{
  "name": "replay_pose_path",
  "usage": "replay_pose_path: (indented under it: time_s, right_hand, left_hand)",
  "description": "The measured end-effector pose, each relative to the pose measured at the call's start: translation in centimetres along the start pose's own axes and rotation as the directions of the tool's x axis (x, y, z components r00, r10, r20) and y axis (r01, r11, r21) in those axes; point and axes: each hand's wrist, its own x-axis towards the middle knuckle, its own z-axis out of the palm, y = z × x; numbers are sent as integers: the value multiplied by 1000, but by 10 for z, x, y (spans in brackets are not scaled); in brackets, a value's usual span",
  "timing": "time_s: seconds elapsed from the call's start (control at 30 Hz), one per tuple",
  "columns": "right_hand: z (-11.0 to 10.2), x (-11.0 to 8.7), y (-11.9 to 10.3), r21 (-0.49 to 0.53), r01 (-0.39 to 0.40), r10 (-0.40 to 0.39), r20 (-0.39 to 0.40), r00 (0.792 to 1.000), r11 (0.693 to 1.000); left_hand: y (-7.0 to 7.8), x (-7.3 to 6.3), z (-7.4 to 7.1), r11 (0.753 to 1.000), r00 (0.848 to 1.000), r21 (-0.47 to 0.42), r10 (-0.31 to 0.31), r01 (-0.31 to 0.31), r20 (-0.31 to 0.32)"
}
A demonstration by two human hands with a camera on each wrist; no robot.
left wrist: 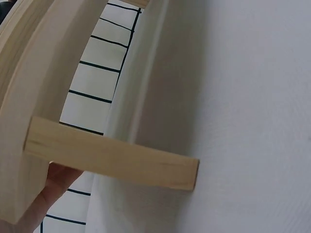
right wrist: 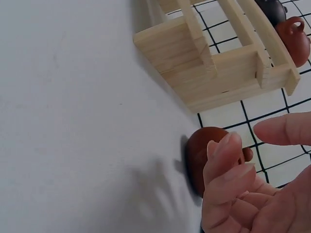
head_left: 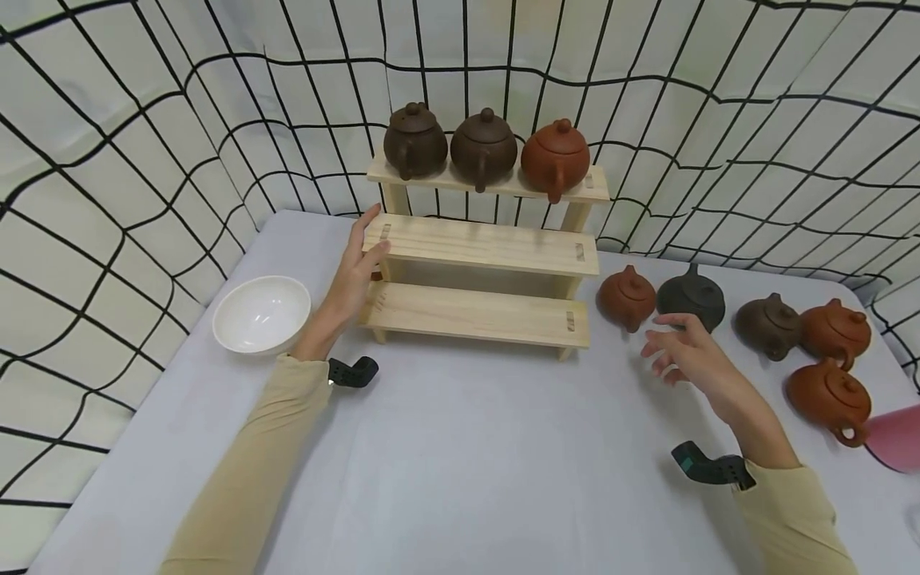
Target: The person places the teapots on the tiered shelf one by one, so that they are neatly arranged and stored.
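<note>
A three-tier wooden stand (head_left: 477,239) has its two lower shelves bare. My left hand (head_left: 350,279) grips the left end of its middle tier, thumb on top; in the left wrist view fingers (left wrist: 63,177) show beneath the board. Two dark brown teapots (head_left: 485,148) and a reddish teapot (head_left: 557,156) sit on the top tier. My right hand (head_left: 691,359), fingers loosely bent and holding nothing, hovers just in front of a dark grey-green teapot (head_left: 691,294). To its left is a small reddish-brown teapot (head_left: 624,297), partly hidden behind the fingers in the right wrist view.
Farther right stand a brown teapot (head_left: 766,326) and two orange-red teapots (head_left: 834,329), close together. A pink object (head_left: 898,438) lies at the right edge. A white bowl (head_left: 262,314) sits left of the stand. Black wire mesh (head_left: 309,124) encloses the table's back and sides.
</note>
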Motion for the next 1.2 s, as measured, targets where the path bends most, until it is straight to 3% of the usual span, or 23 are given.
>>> replay_pose_path:
  time_s: [0.4, 0.67, 0.93, 1.2]
  right_hand:
    - [9, 15, -1, 46, -17, 15, 24, 1000, 999]
    - [9, 24, 4, 183, 3, -15, 68, 998, 983]
    - [10, 31, 10, 337, -18, -20, 109, 994, 941]
    - [19, 30, 11, 501, -16, -23, 72, 997, 866]
  left_hand:
    - [-3, 0, 1, 999, 1000, 47, 18, -19, 16]
    - [-4, 1, 1, 999, 1000, 41, 22, -23, 17]
    - [-1, 1, 0, 999, 1000, 35, 14, -15, 14]
    - [-1, 1, 2, 1000, 1000, 20, 4, -4, 20]
